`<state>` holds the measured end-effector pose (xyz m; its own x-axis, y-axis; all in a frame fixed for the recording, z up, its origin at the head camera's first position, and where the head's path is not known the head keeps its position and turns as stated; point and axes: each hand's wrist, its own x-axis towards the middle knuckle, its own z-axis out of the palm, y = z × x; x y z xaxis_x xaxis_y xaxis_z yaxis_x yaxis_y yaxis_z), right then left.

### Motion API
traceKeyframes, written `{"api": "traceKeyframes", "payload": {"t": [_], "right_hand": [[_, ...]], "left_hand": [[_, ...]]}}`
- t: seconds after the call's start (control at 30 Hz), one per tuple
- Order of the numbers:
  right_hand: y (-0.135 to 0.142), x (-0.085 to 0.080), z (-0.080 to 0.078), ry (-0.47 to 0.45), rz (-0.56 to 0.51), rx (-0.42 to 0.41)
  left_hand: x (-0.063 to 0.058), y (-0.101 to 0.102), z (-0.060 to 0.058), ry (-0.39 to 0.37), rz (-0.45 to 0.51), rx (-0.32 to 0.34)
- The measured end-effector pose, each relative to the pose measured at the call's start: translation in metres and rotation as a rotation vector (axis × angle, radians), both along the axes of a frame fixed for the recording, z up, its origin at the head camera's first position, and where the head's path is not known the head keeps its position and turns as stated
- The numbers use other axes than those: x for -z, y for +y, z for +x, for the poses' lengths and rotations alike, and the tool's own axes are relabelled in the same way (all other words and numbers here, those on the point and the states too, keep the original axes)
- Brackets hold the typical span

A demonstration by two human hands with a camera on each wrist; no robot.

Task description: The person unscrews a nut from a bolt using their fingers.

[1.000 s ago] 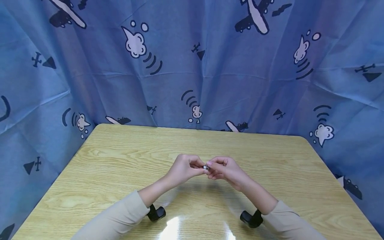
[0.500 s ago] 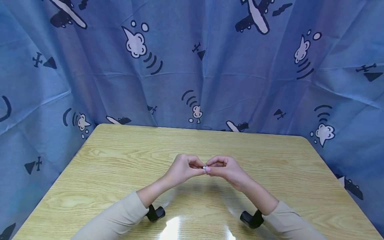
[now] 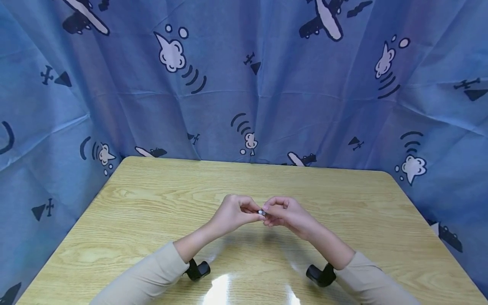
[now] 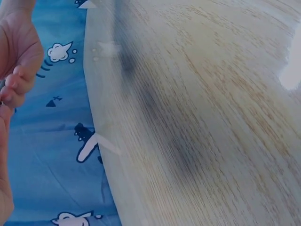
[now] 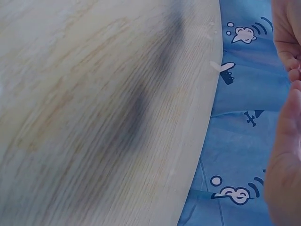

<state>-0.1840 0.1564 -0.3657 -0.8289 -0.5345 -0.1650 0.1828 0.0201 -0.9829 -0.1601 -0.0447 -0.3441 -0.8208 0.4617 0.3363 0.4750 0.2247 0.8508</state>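
Observation:
Above the middle of the table, my two hands meet around a tiny silvery and dark object [image 3: 261,212]; its exact kind is too small to tell. My left hand [image 3: 235,212] pinches it between thumb and forefinger. From the other side, my right hand [image 3: 287,216] has its thumb and bent fingers at the object's right end, the other fingers curled below. In the left wrist view, the right hand [image 4: 21,47] and part of the left show at the left edge. The right wrist view catches the right hand [image 5: 287,165] at its edge, with the object hidden.
A light wood-grain table [image 3: 171,182] lies under the hands, with bright glare near its front. Behind and beside it hangs a blue curtain [image 3: 213,84] printed with planes and clouds. A black wrist camera [image 3: 198,270] sits below the left wrist, another [image 3: 321,275] below the right.
The right fingers close over the object's end at half a second ago, then the thumb shifts up and the fingers spread below, showing more of it. The left hand stays nearly still.

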Motion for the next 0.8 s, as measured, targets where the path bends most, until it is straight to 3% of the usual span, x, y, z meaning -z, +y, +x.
{"api": "traceKeyframes", "payload": {"t": [0.17,0.3,0.43,0.53,0.67,0.8], "right_hand": [[0.001,0.000,-0.001,0.059,-0.003,0.008],[0.000,0.001,-0.001,0.041,0.018,0.027],[-0.001,0.001,-0.001,0.011,0.005,0.012],[0.000,0.001,0.000,0.037,-0.018,-0.010],[0.000,0.002,0.001,0.073,-0.019,0.002],[-0.002,0.002,0.002,0.085,0.072,0.030]], "left_hand": [[0.000,0.000,0.000,-0.017,0.013,0.006],[0.001,0.001,-0.001,-0.003,0.003,0.001],[0.016,0.003,-0.011,0.015,-0.001,-0.004],[0.029,0.003,-0.019,0.006,0.005,-0.002],[0.034,0.001,-0.021,0.000,0.010,0.000],[0.034,0.001,-0.020,0.020,0.002,-0.005]]}}
